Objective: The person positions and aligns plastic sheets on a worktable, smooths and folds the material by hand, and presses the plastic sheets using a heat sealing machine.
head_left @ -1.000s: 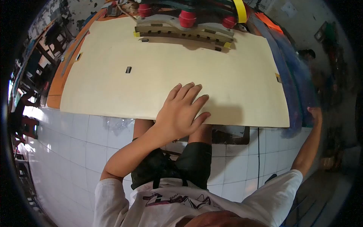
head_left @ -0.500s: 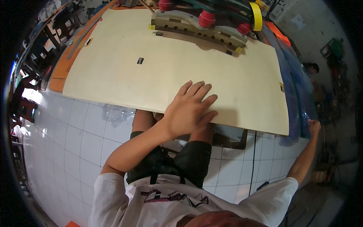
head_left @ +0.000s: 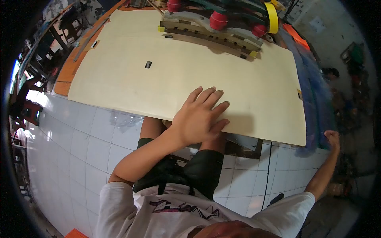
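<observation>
Two hands are well apart: the left hand (head_left: 197,118) spread, empty, over the near edge of the crosswise cream board (head_left: 119,79), the right hand (head_left: 333,139) curled, hold unclear, by blue plastic (head_left: 313,111) off its right end.

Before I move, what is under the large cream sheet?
Orange surface shows beyond the cream sheet at its left edge, blue plastic beyond its right. Anything directly underneath is covered.
</observation>
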`<state>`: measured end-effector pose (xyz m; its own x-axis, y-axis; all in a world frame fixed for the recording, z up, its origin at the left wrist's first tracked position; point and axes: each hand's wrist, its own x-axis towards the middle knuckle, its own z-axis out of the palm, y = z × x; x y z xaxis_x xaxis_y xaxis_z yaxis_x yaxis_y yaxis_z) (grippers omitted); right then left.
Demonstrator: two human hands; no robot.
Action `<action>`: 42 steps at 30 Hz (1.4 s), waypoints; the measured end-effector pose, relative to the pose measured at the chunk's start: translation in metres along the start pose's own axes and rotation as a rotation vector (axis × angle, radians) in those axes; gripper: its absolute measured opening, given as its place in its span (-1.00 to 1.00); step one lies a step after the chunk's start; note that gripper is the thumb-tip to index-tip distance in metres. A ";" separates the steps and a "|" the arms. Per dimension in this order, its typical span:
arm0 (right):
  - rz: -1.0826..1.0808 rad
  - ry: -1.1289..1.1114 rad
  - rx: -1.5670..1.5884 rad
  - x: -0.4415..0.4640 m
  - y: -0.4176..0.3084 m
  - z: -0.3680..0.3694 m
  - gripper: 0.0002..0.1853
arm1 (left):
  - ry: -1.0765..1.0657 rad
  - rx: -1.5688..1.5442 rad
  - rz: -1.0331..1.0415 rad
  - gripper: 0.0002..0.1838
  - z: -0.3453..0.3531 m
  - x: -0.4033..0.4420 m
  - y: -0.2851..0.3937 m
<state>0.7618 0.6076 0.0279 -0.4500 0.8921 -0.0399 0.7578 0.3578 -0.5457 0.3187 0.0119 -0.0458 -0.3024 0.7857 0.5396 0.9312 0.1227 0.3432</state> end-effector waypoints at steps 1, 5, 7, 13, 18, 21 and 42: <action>-0.016 -0.008 -0.071 0.000 -0.003 0.000 -0.77 | 0.002 -0.012 0.000 -0.56 0.000 0.000 0.000; -0.051 -0.091 -0.127 0.008 0.005 -0.008 -0.67 | 0.000 -0.005 -0.009 -0.55 0.000 0.000 -0.001; -0.033 -0.076 -0.162 0.006 0.003 -0.010 -0.66 | 0.007 -0.023 0.003 -0.56 0.001 0.000 -0.001; 0.090 -0.001 -0.093 0.003 -0.002 -0.012 -0.65 | -0.002 -0.014 -0.008 -0.55 0.001 0.000 -0.001; 0.174 0.012 -0.107 -0.005 -0.026 -0.006 -0.81 | 0.013 0.004 0.005 -0.55 0.000 0.001 -0.001; 0.122 -0.048 -0.163 -0.005 -0.027 -0.004 -0.85 | 0.007 0.002 -0.003 -0.56 0.000 0.000 0.000; 0.000 0.672 -0.210 0.102 0.030 -0.088 -0.75 | 0.011 -0.003 -0.011 -0.56 0.000 0.000 0.001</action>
<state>0.7804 0.7334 0.0816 -0.1120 0.8448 0.5232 0.8636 0.3432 -0.3694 0.3198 0.0119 -0.0460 -0.3151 0.7775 0.5442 0.9272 0.1298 0.3514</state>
